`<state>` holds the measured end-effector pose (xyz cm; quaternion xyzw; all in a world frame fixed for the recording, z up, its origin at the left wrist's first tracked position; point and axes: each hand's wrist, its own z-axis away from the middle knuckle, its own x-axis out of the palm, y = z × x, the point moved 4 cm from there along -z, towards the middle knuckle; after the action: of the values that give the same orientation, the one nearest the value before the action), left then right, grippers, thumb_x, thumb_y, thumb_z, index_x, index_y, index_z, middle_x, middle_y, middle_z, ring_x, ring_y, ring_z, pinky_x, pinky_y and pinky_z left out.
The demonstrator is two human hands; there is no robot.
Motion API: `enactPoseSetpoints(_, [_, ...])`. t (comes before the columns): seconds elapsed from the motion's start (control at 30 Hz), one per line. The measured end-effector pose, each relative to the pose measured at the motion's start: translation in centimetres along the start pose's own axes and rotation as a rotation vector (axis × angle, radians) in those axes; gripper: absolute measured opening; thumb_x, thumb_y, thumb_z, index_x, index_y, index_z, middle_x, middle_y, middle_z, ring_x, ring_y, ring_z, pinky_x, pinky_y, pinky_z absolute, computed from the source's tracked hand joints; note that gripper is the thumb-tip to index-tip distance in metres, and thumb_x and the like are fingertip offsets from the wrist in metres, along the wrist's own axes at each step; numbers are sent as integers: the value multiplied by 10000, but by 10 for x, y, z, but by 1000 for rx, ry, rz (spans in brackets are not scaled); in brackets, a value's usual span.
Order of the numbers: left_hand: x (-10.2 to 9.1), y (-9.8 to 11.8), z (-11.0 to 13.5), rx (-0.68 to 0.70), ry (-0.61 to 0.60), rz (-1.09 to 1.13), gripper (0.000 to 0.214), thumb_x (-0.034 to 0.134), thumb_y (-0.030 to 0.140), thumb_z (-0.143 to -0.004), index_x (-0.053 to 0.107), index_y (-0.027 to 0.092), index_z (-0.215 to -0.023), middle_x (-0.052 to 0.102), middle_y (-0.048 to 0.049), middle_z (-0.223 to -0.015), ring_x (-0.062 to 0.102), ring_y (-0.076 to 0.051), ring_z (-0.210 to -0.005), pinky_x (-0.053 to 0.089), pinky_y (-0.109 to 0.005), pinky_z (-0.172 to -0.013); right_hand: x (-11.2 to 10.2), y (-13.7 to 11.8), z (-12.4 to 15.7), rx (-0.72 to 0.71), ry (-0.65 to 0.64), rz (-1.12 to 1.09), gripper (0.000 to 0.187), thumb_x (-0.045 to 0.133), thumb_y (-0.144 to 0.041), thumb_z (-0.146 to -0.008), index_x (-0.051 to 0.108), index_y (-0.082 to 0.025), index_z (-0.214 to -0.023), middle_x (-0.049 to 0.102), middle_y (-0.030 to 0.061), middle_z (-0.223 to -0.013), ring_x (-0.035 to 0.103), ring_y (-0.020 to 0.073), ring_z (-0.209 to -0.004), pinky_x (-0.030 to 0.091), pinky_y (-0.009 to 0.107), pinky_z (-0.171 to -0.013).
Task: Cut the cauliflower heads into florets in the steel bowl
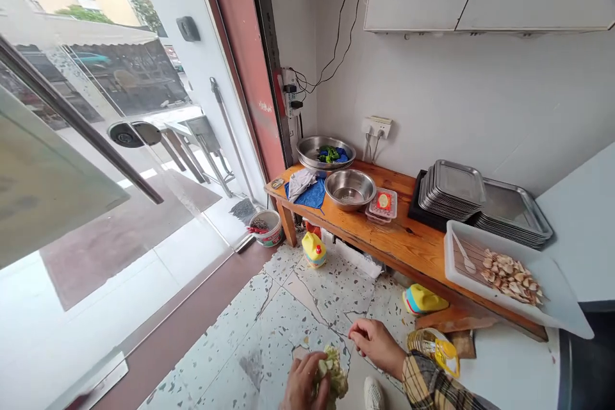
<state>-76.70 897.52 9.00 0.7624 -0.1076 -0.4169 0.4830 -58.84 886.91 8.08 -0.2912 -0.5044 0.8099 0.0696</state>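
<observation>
A piece of cauliflower (337,377), pale green and cream, sits in the grip of my left hand (303,383) at the bottom of the head view. The thumb and fingers wrap round its left side, and its lower part is cut off by the frame. Just to the right, apart from the cauliflower, is my right hand (379,347) in a checked sleeve. Its fingers are curled in and pressed together; whatever they may hold is hidden. Both hands are above the speckled floor (288,327), in front of the wooden bench.
Along the wall, the wooden bench (408,243) carries steel bowls (350,190), blue cloths (310,192), stacked metal trays (454,186) and a white bin (480,285) with skewered pieces. Yellow jugs (314,250) stand below. A bucket (268,230) is beside the glass door (96,109).
</observation>
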Motion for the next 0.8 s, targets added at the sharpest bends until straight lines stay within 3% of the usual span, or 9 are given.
enactPoseSetpoints(0.13, [-7,46,-24,-19,41,-3,306,463,459,-875,688,251,-878,717,-71,-873,571,-219,-716,485,-364,-724,-38,-32,-8,-76,-51,1,175,511,-302,-774,643,-187,-768,576,-23,-579,547,121,-522,411,212,-512])
enactPoseSetpoints(0.23, [-15,80,-48,-13,102,36,321,456,474,-873,680,246,-841,699,-76,-834,580,-237,-784,491,-379,-757,-72,-62,-17,-97,-42,-49,187,519,-326,-775,638,-182,-784,575,-22,-594,538,118,-517,413,220,-514])
enactPoseSetpoints(0.33, [-21,95,-71,-35,148,127,370,466,528,-855,674,228,-799,680,-90,-825,604,-253,-859,501,-384,-800,-97,-91,-32,-117,-15,-116,214,511,-354,-779,627,-175,-779,561,-26,-588,520,110,-499,412,227,-513])
enactPoseSetpoints(0.43, [-31,82,-97,-168,175,245,442,507,620,-800,686,221,-859,687,-87,-847,629,-233,-796,522,-352,-751,-107,-118,-59,-121,5,-181,232,520,-376,-770,628,-170,-779,550,-31,-595,505,99,-492,384,219,-489])
enactPoseSetpoints(0.53, [-47,52,-138,-301,161,383,517,567,696,-716,680,214,-864,688,-76,-826,632,-211,-727,537,-330,-690,-106,-143,-101,-114,37,-239,258,553,-409,-758,631,-166,-794,555,-36,-600,490,87,-482,341,209,-464])
enactPoseSetpoints(0.67, [-82,5,-216,-431,19,690,569,670,716,-598,618,208,-847,620,-28,-725,582,-156,-575,513,-296,-540,-91,-171,-168,-98,129,-370,331,605,-483,-728,633,-166,-816,560,-44,-597,489,84,-484,307,199,-442])
enactPoseSetpoints(0.8, [-130,-26,-294,-560,-62,877,610,771,639,-520,579,227,-926,575,18,-696,572,-138,-561,488,-273,-529,-67,-201,-229,-48,222,-527,393,643,-518,-710,637,-156,-861,600,-27,-645,536,91,-533,324,187,-445])
